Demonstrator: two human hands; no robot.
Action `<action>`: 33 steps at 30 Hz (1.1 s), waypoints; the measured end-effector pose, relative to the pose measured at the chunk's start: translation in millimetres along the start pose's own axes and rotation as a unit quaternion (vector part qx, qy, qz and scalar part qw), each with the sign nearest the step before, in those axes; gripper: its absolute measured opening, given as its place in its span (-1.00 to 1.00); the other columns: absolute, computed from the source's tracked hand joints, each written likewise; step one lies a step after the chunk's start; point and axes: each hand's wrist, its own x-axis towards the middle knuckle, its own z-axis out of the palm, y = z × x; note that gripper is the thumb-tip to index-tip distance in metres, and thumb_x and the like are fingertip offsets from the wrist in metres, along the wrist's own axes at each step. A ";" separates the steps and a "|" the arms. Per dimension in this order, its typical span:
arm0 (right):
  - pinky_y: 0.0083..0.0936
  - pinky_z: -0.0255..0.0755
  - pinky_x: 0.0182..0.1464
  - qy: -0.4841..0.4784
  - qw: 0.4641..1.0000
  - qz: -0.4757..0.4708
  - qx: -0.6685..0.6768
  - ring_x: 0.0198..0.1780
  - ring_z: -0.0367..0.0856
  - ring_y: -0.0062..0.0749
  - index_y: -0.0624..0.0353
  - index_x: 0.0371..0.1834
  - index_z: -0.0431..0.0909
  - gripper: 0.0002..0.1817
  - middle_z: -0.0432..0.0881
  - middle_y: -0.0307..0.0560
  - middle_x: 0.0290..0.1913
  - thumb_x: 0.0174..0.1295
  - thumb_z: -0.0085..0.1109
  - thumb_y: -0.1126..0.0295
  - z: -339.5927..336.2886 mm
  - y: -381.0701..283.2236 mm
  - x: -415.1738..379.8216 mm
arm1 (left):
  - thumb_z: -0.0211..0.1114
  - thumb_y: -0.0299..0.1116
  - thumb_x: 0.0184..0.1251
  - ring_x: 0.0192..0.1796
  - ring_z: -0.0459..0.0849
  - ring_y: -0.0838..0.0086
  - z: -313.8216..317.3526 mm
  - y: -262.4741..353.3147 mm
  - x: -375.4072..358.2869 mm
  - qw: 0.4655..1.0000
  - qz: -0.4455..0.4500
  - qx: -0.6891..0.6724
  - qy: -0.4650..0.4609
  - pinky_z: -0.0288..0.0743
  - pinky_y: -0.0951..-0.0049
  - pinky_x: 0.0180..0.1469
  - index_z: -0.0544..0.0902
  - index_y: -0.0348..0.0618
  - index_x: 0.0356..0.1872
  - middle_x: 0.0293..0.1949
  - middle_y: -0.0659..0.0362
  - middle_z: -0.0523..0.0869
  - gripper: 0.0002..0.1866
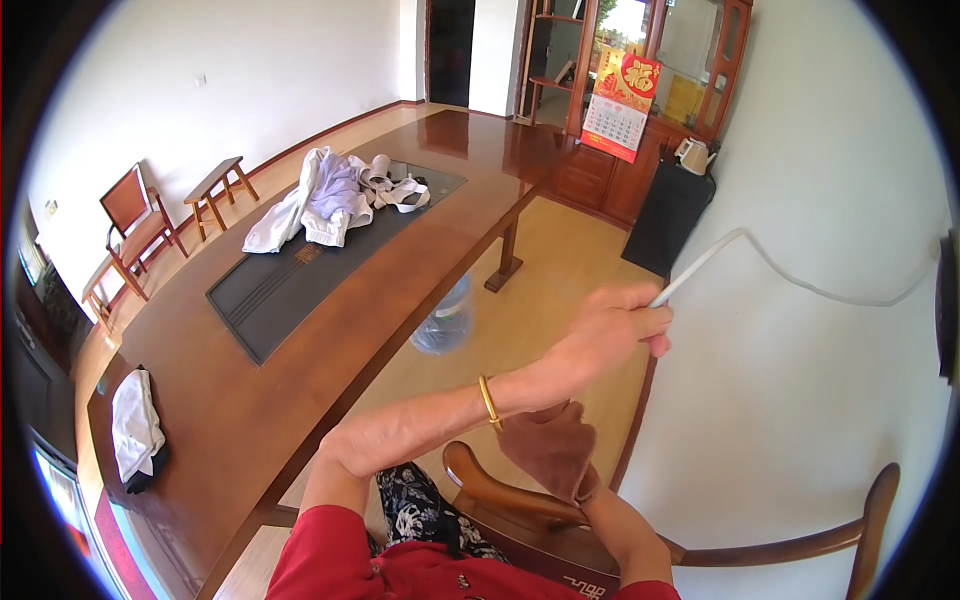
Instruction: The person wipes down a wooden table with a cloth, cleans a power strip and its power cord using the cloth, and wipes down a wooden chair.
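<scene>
My left hand (pixel 618 335) stretches across to the right, its fingers closed around a white cable (pixel 700 268). From this grip the cable rises to a bend, then sags along the wall toward a dark object (pixel 945 305) at the right edge. Under my left forearm, with its gold bracelet (pixel 489 402), is a brown cloth (pixel 550 452). It is bunched over my right hand and covers the fingers. The curved wooden armrest (pixel 515 495) of a chair passes just below the cloth.
A long brown table (pixel 330 385) runs along the left, bearing a pile of light clothes (pixel 325 205) and a white folded cloth (pixel 136 425). Beneath it stands a clear water bottle (pixel 445 318). A black cabinet (pixel 668 222) with a kettle (pixel 693 153) stands by the wall, near a calendar (pixel 620 105).
</scene>
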 end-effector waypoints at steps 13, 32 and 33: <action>-0.39 0.27 -0.73 -0.088 0.981 0.131 0.113 -0.61 0.51 -0.36 -0.04 -0.49 0.53 -0.80 0.41 -0.14 -0.64 0.24 -0.02 0.23 -0.4 2.1 18.9 | 0.21 -0.25 0.19 -0.51 0.47 0.46 -6.1 92.0 -7.9 0.963 0.254 0.059 -0.063 0.40 0.40 -0.38 0.48 -0.33 -0.38 -0.49 0.08 0.60 -0.72; -0.47 0.34 -0.52 0.007 0.943 0.066 0.326 -0.54 0.47 -0.46 -0.16 -0.35 0.57 -0.85 0.37 -0.23 -0.64 0.13 0.08 0.45 31.5 9.5 4.0 | 0.05 -0.40 0.36 -0.52 0.58 0.34 -39.3 -78.3 3.9 0.972 0.150 0.105 0.145 0.45 0.39 -0.42 0.53 -0.44 -0.44 -0.59 0.00 0.59 -0.73; -0.47 0.34 -0.51 0.006 0.940 0.062 0.336 -0.54 0.46 -0.46 -0.15 -0.36 0.57 -0.86 0.36 -0.23 -0.64 0.14 0.08 0.45 32.5 8.0 5.3 | 0.04 -0.38 0.38 -0.53 0.58 0.38 -37.1 -60.1 8.1 0.975 0.144 0.072 0.154 0.45 0.40 -0.44 0.54 -0.43 -0.45 -0.59 0.03 0.61 -0.71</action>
